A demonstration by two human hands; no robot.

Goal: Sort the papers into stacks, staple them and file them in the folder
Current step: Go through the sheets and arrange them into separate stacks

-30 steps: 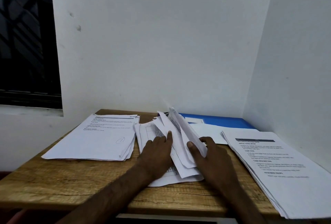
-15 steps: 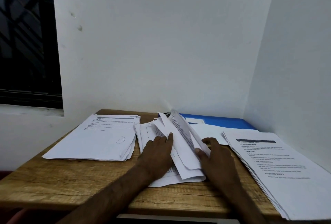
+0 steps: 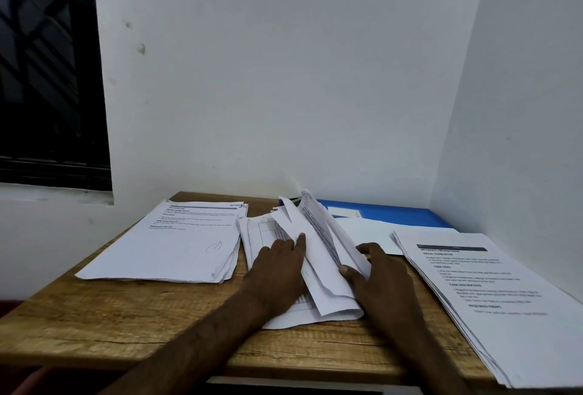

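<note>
Head view: a wooden table stands in a white-walled corner, with a dark window at the left. A left stack of printed papers lies flat on it, and a right stack reaches the near right edge. Between them lies the middle pile. The left hand presses on this pile, its fingers straight and its grip apart. The right hand has its grip clamped on the lifted sheets, thumb at their edge, holding them tilted up off the pile. A blue folder lies flat at the back by the wall, partly under a white sheet.
</note>
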